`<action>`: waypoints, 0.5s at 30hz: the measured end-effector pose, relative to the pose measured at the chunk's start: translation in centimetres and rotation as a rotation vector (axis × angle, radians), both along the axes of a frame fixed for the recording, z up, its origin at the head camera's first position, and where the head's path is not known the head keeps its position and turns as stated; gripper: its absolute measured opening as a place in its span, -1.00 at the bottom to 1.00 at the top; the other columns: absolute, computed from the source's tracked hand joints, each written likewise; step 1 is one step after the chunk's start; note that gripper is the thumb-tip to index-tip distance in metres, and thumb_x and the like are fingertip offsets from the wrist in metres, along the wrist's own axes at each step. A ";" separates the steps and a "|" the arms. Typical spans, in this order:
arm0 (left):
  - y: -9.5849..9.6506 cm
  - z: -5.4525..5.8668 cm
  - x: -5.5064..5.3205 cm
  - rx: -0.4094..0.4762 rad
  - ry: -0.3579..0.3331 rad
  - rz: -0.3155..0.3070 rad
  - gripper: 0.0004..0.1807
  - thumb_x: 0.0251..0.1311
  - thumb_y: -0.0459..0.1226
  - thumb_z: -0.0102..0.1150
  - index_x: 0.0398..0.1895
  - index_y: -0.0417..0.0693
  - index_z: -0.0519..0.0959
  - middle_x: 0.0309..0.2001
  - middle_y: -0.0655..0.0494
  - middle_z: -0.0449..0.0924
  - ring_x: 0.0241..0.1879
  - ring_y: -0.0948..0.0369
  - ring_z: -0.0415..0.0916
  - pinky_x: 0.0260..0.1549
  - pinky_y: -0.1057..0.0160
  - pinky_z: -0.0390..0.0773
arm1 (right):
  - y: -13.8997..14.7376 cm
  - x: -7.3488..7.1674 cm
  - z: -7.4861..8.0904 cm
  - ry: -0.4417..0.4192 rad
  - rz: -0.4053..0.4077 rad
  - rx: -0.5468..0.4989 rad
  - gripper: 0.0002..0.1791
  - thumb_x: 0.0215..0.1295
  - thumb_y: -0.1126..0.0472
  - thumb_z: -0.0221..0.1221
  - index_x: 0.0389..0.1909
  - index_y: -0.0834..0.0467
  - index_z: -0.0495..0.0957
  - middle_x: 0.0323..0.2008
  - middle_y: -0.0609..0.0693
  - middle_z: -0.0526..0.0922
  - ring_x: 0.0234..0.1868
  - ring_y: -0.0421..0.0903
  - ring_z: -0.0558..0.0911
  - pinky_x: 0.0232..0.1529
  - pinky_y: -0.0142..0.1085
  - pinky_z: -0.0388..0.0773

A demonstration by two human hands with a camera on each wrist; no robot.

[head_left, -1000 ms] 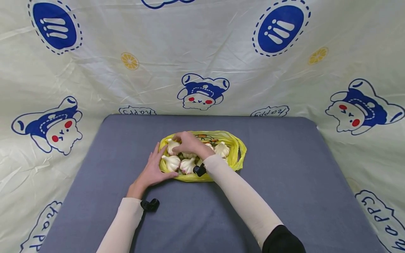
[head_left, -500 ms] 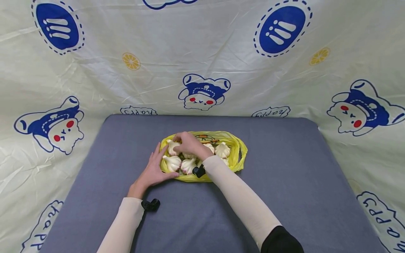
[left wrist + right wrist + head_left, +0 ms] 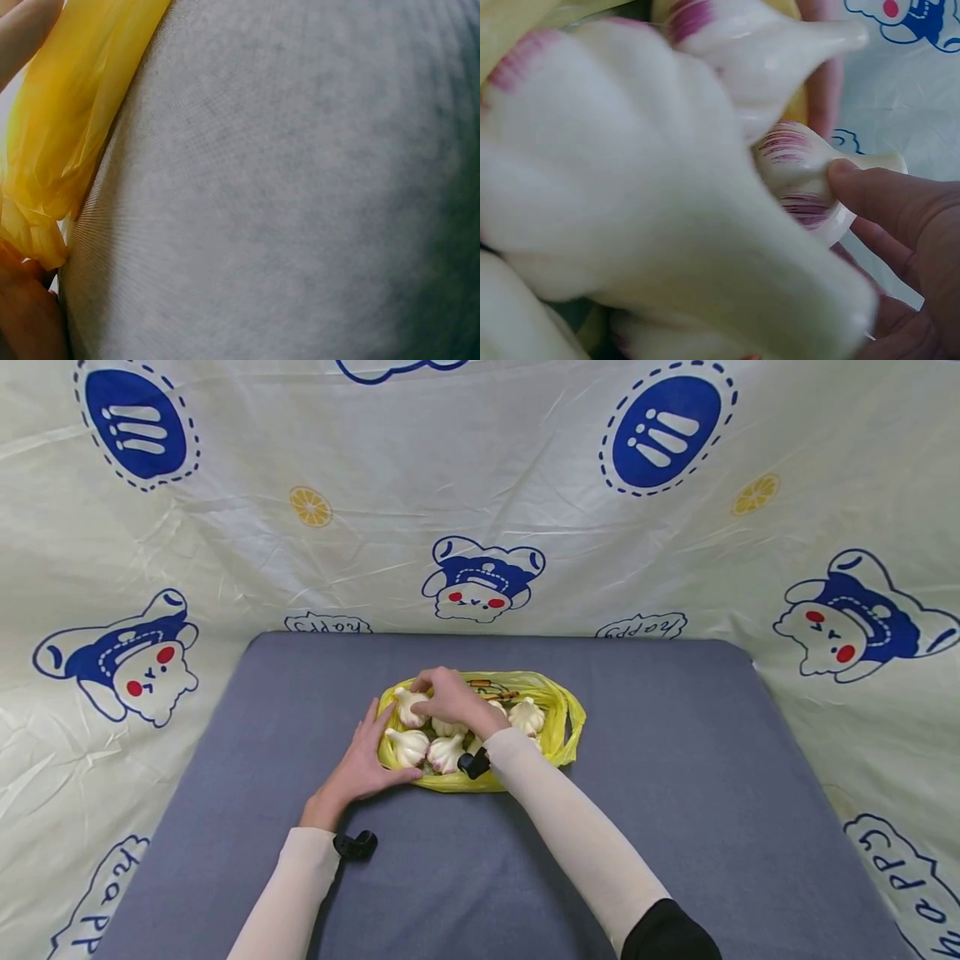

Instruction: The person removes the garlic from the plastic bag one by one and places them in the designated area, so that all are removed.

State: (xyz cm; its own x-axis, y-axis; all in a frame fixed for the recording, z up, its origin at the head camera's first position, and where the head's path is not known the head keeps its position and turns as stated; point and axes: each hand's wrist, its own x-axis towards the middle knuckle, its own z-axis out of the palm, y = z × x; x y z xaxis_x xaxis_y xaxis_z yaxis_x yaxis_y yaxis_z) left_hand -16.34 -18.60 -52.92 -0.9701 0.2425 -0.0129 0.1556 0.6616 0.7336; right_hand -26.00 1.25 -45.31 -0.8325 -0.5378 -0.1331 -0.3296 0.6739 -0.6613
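Grey-blue cloth [image 3: 660, 760] extends all round the yellow bag [image 3: 480, 783], my landmark for this report. On the bag's near side I log two pale sleeves [image 3: 288, 881], the right one meeting black fabric [image 3: 671, 935]. A black wrist device [image 3: 356, 845] sits at the left sleeve's end; a second black device [image 3: 474, 765] overhangs the bag's near half.

At the bag's left end, the left hand [image 3: 366, 764] is spread wide, thumb toward the near rim, fingers against the side. Pale garlic bulbs [image 3: 407, 747] with purple streaks fill the bag. At its far-left corner, the right hand [image 3: 457, 702] pinches one bulb [image 3: 791, 176], thumb on top. That hand and its forearm obstruct my view of the bag's middle; on the right wrist feed a blurred near bulb [image 3: 630, 172] blocks much of the contents.

Along the bag's far rim I find orange-and-dark marks [image 3: 501, 690]; whether print or objects, I cannot tell. By its right end hangs a looped handle [image 3: 576, 727].

Beyond the bag rises a pale printed sheet [image 3: 480, 460]. Legible wording: "happy" [image 3: 896, 877], sideways, well to the bag's right, repeated elsewhere. Directly behind the bag is an upside-down cartoon animal [image 3: 483, 578]; higher are orange slices [image 3: 311, 506] and blue badges [image 3: 666, 431].
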 end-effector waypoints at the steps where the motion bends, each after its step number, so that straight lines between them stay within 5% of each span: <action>1: 0.0 0.0 0.0 0.002 0.004 -0.002 0.34 -0.05 0.20 0.56 0.70 0.13 -0.09 0.69 -0.15 -0.38 0.62 -0.32 -0.36 0.54 -0.35 -0.16 | 0.1 0.0 0.1 0.006 -0.004 -0.005 -0.59 0.38 0.12 0.35 0.17 0.19 0.63 0.14 0.11 0.68 0.18 0.02 0.62 0.23 -0.13 0.58; 9: 0.1 0.0 0.1 0.006 0.013 -0.019 0.32 -0.04 0.21 0.54 0.70 0.15 -0.07 0.68 -0.18 -0.40 0.61 -0.36 -0.35 0.52 -0.39 -0.14 | 1.5 0.6 1.8 0.025 -0.033 -0.128 -0.63 0.36 0.14 0.36 0.14 0.16 0.66 0.10 0.06 0.71 0.07 0.00 0.71 0.11 -0.19 0.66; 15: 0.1 0.2 0.1 -0.006 0.023 -0.035 0.36 -0.07 0.21 0.56 0.70 0.10 -0.09 0.69 -0.03 -0.49 0.62 -0.30 -0.35 0.53 -0.37 -0.18 | 2.8 0.9 3.2 0.028 -0.046 -0.176 -0.63 0.37 0.15 0.35 0.15 0.15 0.65 0.14 0.07 0.70 0.09 0.05 0.71 0.10 -0.20 0.68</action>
State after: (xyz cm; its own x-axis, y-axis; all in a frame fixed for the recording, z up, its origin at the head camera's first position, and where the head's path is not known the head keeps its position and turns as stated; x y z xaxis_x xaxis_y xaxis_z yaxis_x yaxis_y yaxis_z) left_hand -16.27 -18.48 -52.72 -0.9610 0.2765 0.0082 0.1961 0.6599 0.7254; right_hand -25.05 4.01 -42.07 -0.8588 -0.5120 -0.0172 -0.3208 0.5636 -0.7612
